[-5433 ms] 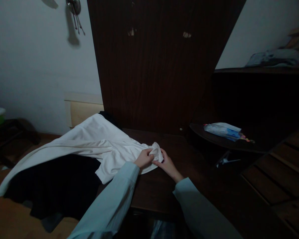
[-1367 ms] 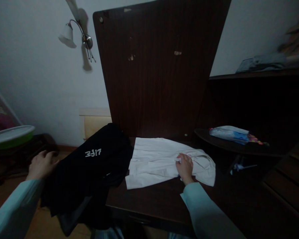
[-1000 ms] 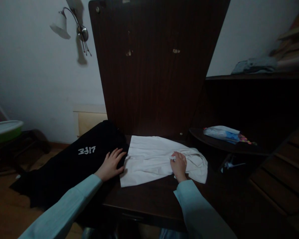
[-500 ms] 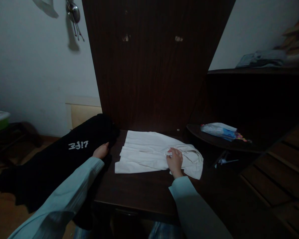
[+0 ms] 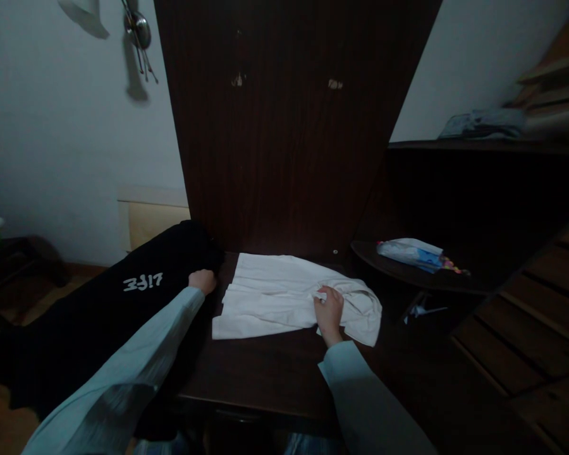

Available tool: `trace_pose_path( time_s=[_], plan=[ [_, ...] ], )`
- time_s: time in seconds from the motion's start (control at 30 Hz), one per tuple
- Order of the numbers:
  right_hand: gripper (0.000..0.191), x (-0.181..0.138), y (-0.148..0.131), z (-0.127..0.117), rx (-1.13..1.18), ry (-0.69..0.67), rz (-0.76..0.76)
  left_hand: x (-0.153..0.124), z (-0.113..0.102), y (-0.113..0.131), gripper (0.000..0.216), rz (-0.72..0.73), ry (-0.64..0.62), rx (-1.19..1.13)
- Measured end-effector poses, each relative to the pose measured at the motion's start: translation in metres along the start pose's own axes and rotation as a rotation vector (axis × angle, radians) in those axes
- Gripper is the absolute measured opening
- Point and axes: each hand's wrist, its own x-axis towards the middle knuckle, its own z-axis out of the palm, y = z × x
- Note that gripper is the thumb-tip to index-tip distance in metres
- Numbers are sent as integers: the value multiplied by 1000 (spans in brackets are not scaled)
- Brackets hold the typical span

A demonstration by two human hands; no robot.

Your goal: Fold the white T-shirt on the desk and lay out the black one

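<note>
The left hand (image 5: 202, 280) curls into the black garment (image 5: 90, 322), whose white "LIFE" print (image 5: 143, 282) lies upside down to its left. The right hand (image 5: 329, 308) pinches a fold of the folded white garment (image 5: 265, 297) lying between both hands.

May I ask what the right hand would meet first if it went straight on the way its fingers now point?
The right hand grips the white garment; straight on, it would cross its folds and likely meet the upright dark wooden panel behind, though depth is unclear.
</note>
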Motion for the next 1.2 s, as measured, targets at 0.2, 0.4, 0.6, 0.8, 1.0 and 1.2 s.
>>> trace_pose_path(
  time_s=[0.2,0.4,0.6,0.8,1.0,1.2],
  plan=[
    [17,3,3,2,146,54,197,-32,2,47,46,521,31,-71],
    [18,4,-4,0,151,40,193,-71,11,63,53,612,27,94],
    [21,12,-6,-3,506,-58,434,-124,7,74,32,846,-423,-114],
    [22,10,-17,-3,1091,-380,597,-116,0,87,44,1021,-948,-804],
    [15,3,-25,-3,1307,-801,743,-50,-15,98,25,779,-251,-988],
    [15,6,-26,1,1308,-833,790,-42,-11,95,44,1038,-177,-509]
  ],
)
